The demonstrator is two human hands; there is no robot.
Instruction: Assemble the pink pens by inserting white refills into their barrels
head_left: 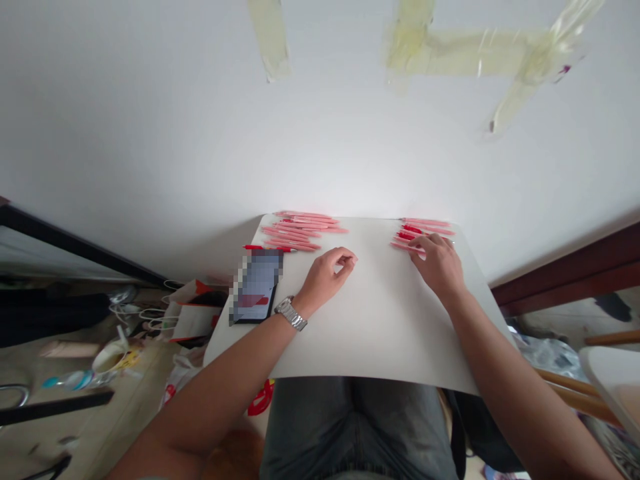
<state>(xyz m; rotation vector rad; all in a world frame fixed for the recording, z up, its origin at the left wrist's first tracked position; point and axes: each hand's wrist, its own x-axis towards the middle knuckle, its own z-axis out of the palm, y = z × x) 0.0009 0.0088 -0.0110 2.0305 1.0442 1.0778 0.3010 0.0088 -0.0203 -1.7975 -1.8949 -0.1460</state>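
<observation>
My left hand [331, 273], with a metal watch [291, 313] at the wrist, hovers over or rests on the middle of the white table [370, 327]. Its thumb and fingers are curled together, with nothing visible in them. To its upper left lies a pile of pink pens [295, 233]. At the table's right, my right hand [439, 260] has its fingers closed around a pink pen [406, 248], the nearest of a smaller group. Beside that pen lie a red pen [411, 229] and more pink pens [427, 222], partly covered by the fingers.
A phone [257, 287] lies at the table's left edge, just below a red and white pen [254, 247]. The table's far edge meets a white wall [320, 133] with strips of tape. On the floor at left are a bottle [75, 380], a cup [110, 357] and bags.
</observation>
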